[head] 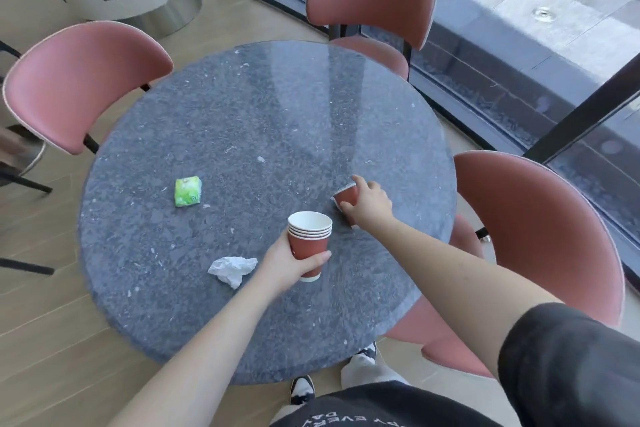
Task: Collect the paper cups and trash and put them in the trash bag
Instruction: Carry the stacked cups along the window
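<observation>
Our left hand (pixel 282 262) is closed around a stack of cups (pixel 309 239), held upright over the table (pixel 242 107). Our right hand (pixel 369 203) grips a single cup (pixel 346 197), tilted on the tabletop. A crumpled napkin (pixel 232 269) lies just beside the left hand; a green packet (pixel 187 191) lies further left

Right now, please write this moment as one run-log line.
left hand: holds cup stack | right hand: grips tipped cup | tissue, green packet: on table

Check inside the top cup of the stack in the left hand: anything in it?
The top cup of the stack held by the left hand shows only bare white inner wall. Its bottom is out of sight, and the nested cups below are covered except for their rims.
</observation>
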`<state>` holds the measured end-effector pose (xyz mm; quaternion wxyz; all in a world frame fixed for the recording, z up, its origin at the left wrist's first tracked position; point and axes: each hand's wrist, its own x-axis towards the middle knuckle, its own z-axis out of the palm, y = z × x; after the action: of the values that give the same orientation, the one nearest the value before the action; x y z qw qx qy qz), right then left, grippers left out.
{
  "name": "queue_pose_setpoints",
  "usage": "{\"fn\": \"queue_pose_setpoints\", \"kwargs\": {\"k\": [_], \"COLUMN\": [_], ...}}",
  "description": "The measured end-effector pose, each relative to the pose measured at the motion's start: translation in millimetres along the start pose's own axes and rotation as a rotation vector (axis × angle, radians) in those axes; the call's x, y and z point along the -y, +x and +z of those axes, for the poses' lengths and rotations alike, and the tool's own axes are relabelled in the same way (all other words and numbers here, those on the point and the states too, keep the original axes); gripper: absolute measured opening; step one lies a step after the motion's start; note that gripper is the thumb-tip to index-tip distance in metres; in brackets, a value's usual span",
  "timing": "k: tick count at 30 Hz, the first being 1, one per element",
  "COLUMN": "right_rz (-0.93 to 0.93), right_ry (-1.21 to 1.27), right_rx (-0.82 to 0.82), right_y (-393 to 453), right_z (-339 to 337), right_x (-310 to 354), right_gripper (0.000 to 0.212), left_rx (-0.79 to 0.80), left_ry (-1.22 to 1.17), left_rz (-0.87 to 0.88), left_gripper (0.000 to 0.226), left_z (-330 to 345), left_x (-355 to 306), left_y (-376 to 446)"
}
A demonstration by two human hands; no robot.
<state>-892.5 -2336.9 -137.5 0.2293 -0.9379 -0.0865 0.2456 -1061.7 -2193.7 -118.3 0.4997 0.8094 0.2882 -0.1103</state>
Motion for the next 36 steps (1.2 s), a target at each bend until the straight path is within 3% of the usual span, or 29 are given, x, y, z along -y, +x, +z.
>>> {"fn": "queue_pose_setpoints", "kwargs": {"k": [13, 23, 36], "right_rz": [0.031, -0.131, -0.209], "right_ry": [0.027, 0.47, 0.544], "right_rx": [-0.031, -0.302, -0.196], "right_y": [0, -66, -128], "right_z": [-18, -59, -35], "right_x": [-7, 13, 41], "right_gripper": [0.049, 0.035, 0.035], "left_rx": [0.019, 0.048, 0.114], "left_ry": [-0.017, 0.026, 0.053], "left_rz": [-0.001, 0.057, 0.186], "left_gripper": [0.057, 0.078, 0.076], "left_z": [10, 6, -25], "left_x": [2, 3, 11], "left_y": [26, 29, 6]}}
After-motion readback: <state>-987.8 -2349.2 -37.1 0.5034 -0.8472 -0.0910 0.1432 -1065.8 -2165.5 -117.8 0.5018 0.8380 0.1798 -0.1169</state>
